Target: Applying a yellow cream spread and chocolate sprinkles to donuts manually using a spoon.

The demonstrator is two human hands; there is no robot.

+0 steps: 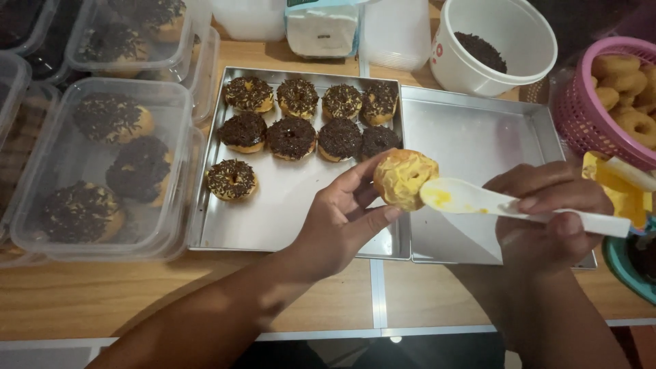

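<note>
Wooden tabletop [82, 301] carries everything here. Two steel trays sit side by side on it: the left tray [273, 219] holds nine donuts [290, 137] topped with chocolate sprinkles, in two rows of four and one alone below, while the right tray [471, 137] is bare. Left of the trays stand clear plastic boxes [102, 164], lidded and stacked, with sprinkled donuts inside. At the far edge sits a white tub [495, 44] with dark sprinkles in its bottom, and beside it a white bag [321, 27]. A pink basket [594, 116] at the right edge is full of plain donuts.

The left hand [338, 222] reaches over the seam between the trays, its fingers [355, 181] grasping a donut [403, 178] from the side and below, holding it in the air. The donut's top is covered with yellow cream. The right hand [547, 212] has its fingers clenched around the handle of a white spatula [478, 199], whose blade, smeared with yellow, touches the donut's lower right edge. A yellow cream packet [618, 195] lies just right of that hand.
</note>
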